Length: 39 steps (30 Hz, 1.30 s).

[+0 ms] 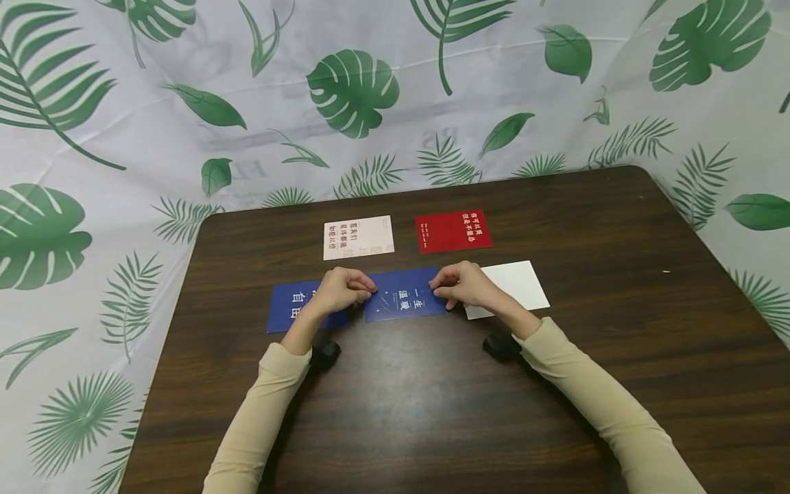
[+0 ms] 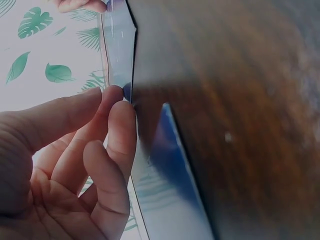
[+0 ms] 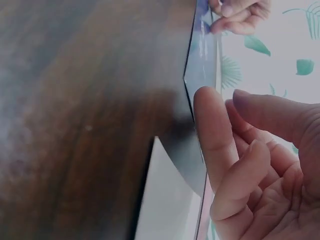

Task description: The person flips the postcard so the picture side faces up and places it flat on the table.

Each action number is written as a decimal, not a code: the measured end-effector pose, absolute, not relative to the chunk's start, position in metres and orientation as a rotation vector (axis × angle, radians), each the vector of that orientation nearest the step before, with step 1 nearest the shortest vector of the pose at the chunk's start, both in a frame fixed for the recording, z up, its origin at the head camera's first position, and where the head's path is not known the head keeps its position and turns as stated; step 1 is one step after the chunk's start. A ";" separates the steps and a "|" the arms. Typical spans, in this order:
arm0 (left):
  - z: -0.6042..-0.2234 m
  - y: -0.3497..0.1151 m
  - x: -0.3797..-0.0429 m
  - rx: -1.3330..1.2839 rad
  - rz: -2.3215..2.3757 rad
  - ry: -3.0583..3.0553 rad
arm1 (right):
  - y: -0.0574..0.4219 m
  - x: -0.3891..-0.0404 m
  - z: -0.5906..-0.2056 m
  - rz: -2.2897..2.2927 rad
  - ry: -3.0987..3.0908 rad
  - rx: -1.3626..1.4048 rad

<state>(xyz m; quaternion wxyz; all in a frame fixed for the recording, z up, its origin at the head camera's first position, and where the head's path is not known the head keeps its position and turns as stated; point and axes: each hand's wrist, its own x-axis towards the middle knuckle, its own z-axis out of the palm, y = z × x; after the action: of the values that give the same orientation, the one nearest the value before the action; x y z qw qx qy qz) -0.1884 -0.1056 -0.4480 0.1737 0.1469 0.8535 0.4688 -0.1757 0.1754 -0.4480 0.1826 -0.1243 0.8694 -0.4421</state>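
A blue card point(image 1: 404, 295) with white characters lies in the middle of the row nearer the person. My left hand point(image 1: 344, 288) touches its left edge with the fingertips, the thumb beside them. At the opposite edge my right hand point(image 1: 467, 283) rests its fingertips; in the right wrist view its thumb stands apart from the foremost finger point(image 3: 212, 130). Under the left hand and wrist, partly hidden, is another blue card point(image 1: 280, 309). A plain white card point(image 1: 518, 285) lies beside the right hand, its left part covered by the hand and forearm.
Behind the blue cards lie a cream card point(image 1: 361, 237) with dark characters and a red card point(image 1: 453, 232). The dark wooden table point(image 1: 407, 405) has rounded far corners. A white cloth point(image 1: 278, 158) printed with green leaves hangs along its far and left sides.
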 end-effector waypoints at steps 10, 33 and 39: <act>-0.449 -0.102 -0.188 0.428 1.412 2.372 | 0.181 -0.177 -0.450 -1.327 2.402 -0.357; -0.436 -0.044 -0.198 0.526 1.547 2.279 | 0.218 -0.176 -0.433 -1.575 2.405 -0.229; -0.431 -0.021 -0.198 0.598 1.559 2.233 | 0.231 -0.174 -0.430 -1.592 2.419 -0.189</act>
<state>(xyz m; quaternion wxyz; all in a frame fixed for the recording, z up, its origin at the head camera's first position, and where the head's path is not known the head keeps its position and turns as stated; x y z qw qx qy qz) -0.1981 -0.0207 -0.4306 0.1756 0.2112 0.7884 0.5504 -0.1740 0.2307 -0.4300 0.1192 -0.0646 0.8276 -0.5446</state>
